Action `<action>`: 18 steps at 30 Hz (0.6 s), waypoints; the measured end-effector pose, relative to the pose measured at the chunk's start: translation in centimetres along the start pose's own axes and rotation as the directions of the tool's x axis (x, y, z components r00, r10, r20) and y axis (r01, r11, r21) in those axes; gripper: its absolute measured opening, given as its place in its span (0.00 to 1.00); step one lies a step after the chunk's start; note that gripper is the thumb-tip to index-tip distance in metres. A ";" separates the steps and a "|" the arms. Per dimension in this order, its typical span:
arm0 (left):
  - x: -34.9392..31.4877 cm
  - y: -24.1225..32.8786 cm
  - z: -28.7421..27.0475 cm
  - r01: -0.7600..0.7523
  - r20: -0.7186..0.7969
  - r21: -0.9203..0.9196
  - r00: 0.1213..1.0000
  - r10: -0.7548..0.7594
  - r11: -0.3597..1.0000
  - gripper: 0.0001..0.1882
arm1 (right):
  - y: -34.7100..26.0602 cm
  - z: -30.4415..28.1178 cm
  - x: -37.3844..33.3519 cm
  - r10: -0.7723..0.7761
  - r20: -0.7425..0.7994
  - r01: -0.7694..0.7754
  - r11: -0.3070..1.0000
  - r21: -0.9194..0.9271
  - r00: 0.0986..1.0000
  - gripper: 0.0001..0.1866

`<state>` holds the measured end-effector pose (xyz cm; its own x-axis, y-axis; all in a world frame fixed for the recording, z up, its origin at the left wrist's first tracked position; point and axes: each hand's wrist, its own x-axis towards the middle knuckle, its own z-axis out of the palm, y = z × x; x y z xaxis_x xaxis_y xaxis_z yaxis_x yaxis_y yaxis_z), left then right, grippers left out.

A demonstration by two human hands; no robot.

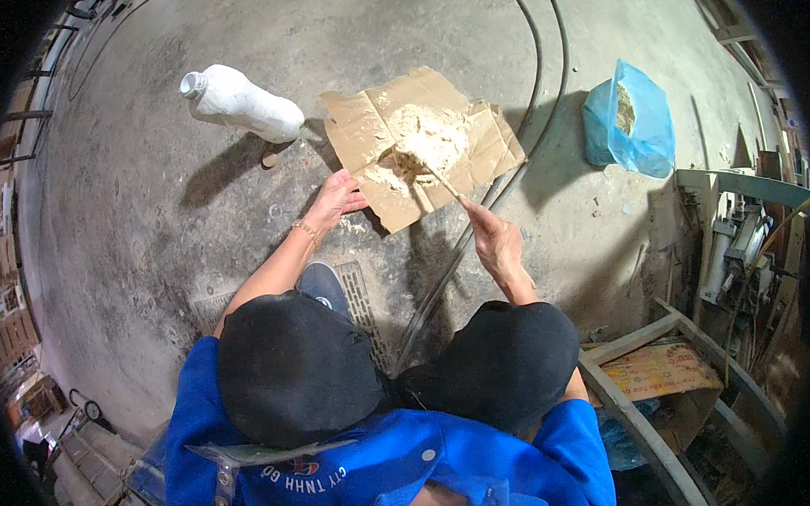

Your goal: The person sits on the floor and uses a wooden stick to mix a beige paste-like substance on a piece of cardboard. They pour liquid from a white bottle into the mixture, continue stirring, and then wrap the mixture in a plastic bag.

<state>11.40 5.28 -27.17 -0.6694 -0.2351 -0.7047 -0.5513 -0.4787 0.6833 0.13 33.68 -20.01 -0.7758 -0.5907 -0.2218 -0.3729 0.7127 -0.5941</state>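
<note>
A creased piece of brown cardboard [489, 153] lies on the floor in front of me, with a heap of pale, sawdust-like powder [431, 136] on it. At the cardboard's near left corner is my left hand [337, 197], its fingers closed on the edge. My right hand [496, 243] grips a thin wooden stick [445, 185] slanting down to the left. The stick's far end goes into a darker, wet-looking patch [408, 164] in the powder, so its tip is hidden.
To the left stands a white plastic bottle [241, 103] without a cap. A blue plastic bag [646, 128] holding powder sits at the right. Dark hoses [538, 70] run past the cardboard. A wooden frame [635, 431] is near my right knee, and a floor grate [363, 305] beside my shoe.
</note>
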 end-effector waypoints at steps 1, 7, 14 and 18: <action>0.2 0.0 0.3 0.005 -0.009 0.021 1.000 -0.005 1.000 0.15 | 0.2 0.3 -0.3 -0.045 -0.026 0.045 0.999 -0.028 0.999 0.15; 0.3 0.3 0.8 0.007 -0.017 0.035 1.000 -0.006 0.999 0.14 | 0.3 1.3 0.9 -0.031 0.027 0.033 0.997 -0.072 0.999 0.14; 0.5 -0.1 0.4 -0.015 -0.038 -0.001 0.999 0.014 1.000 0.10 | 2.2 -3.2 3.5 0.042 -0.108 -0.061 0.982 -0.177 0.993 0.14; 0.7 0.1 0.6 -0.005 -0.057 -0.001 0.998 0.005 1.000 0.08 | 1.0 -2.3 5.0 0.099 -0.089 -0.117 0.967 -0.227 0.991 0.14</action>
<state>10.57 5.57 -27.46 -0.6422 -0.2855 -0.7113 -0.5477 -0.4783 0.6865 -5.29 32.37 -19.94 -0.8511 -0.4812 -0.2098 -0.3851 0.8440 -0.3733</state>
